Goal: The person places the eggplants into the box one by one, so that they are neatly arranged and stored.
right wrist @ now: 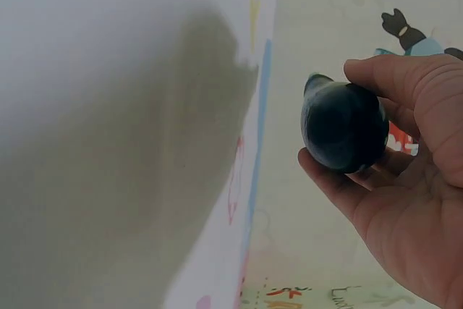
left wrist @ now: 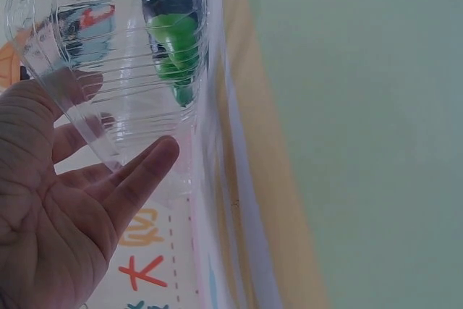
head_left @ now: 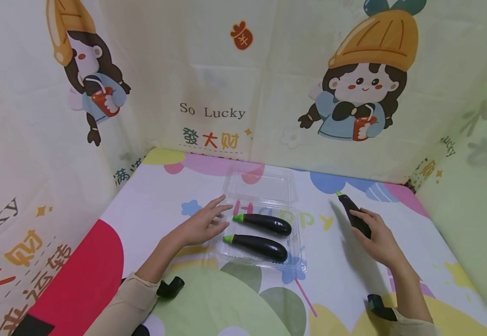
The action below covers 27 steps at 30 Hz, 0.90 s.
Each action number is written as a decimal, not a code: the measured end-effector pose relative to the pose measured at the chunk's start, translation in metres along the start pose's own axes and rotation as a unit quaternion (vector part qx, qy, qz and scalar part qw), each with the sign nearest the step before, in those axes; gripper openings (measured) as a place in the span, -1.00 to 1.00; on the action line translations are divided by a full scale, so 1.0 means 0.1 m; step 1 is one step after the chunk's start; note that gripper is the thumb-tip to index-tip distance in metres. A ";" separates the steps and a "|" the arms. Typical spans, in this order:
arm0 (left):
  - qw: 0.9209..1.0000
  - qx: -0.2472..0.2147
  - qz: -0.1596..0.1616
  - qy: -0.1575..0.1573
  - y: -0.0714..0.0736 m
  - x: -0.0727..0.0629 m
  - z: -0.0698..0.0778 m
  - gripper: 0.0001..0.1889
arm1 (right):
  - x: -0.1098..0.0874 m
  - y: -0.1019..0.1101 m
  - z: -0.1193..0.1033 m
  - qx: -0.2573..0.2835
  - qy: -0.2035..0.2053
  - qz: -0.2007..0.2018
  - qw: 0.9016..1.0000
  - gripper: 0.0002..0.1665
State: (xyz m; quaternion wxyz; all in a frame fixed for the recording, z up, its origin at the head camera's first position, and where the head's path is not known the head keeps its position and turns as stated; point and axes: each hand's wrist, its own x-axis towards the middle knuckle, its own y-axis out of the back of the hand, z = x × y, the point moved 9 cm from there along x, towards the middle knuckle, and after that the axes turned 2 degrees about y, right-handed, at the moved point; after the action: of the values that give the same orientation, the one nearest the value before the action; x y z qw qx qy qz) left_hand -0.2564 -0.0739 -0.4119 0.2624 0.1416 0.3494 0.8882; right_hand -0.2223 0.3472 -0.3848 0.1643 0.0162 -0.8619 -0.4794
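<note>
My right hand (head_left: 375, 235) grips a dark purple eggplant (head_left: 354, 217), its green stem end pointing up and away. In the right wrist view the eggplant's rounded end (right wrist: 346, 128) shows between thumb and fingers, held above the table. My left hand (head_left: 201, 224) is at the left edge of a clear plastic clamshell box (head_left: 295, 261), fingers spread and fairly straight at the rim. Through the box's ribbed wall (left wrist: 130, 106) the left wrist view shows a green stem (left wrist: 175, 41). Inside lie two eggplants, one farther (head_left: 268, 224) and one nearer (head_left: 260, 247), stems to the left.
The box's lid (head_left: 260, 184) lies folded back on the far side. Under it all is a printed tablecloth (head_left: 243, 298) with colourful shapes and letters. Printed cloth walls (head_left: 277, 93) stand behind and at both sides of the table. Black wrist mounts (head_left: 171, 287) sit by both sleeves.
</note>
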 end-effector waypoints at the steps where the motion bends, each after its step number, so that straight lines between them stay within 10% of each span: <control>1: 1.000 -0.001 0.000 0.000 0.00 0.00 0.00 -0.38 | 0.00 0.00 -0.02 0.001 0.003 0.001 1.000 -0.42; 27: 1.000 0.007 0.002 0.004 0.00 0.00 -0.01 -0.39 | 0.03 0.00 -0.36 0.025 0.040 0.006 0.999 -0.42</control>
State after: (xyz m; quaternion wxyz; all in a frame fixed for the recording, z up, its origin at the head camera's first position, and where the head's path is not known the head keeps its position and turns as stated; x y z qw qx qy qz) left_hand -0.2572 -0.0740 -0.4129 0.2586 0.1409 0.3564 0.8867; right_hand -0.2143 0.3173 -0.3664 0.2014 0.0347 -0.8662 -0.4560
